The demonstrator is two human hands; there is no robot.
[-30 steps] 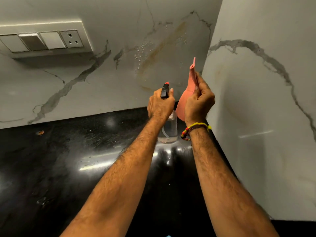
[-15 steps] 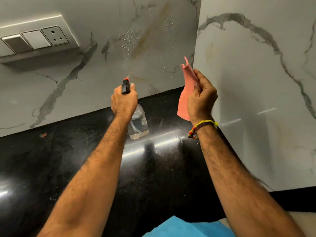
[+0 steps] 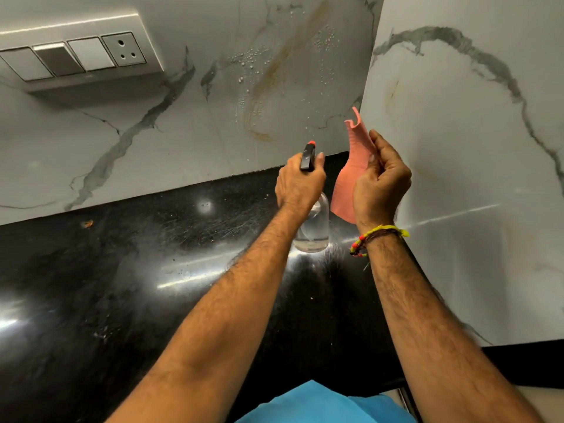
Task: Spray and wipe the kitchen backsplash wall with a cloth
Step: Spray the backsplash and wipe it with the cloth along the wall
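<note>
My left hand (image 3: 299, 184) grips a clear spray bottle (image 3: 314, 230) with a black head and red nozzle, pointed at the white marble backsplash wall (image 3: 213, 123). Water droplets and a brownish streak (image 3: 268, 77) mark the wall above the nozzle. My right hand (image 3: 381, 184) holds a pink cloth (image 3: 351, 175) upright, pinched between thumb and fingers, close to the corner where the side wall (image 3: 464, 166) meets the back wall. The cloth is not touching the wall.
A switch panel with a socket (image 3: 79, 59) is mounted on the backsplash at upper left. The glossy black countertop (image 3: 122, 270) runs below both walls, with a small orange crumb (image 3: 88, 223) near the wall. A blue garment (image 3: 323, 404) shows at the bottom edge.
My left hand with the spray bottle has swung right, back beside the cloth hand. The right hand has kept the cloth raised. More droplets sit on the wall than a second ago.
</note>
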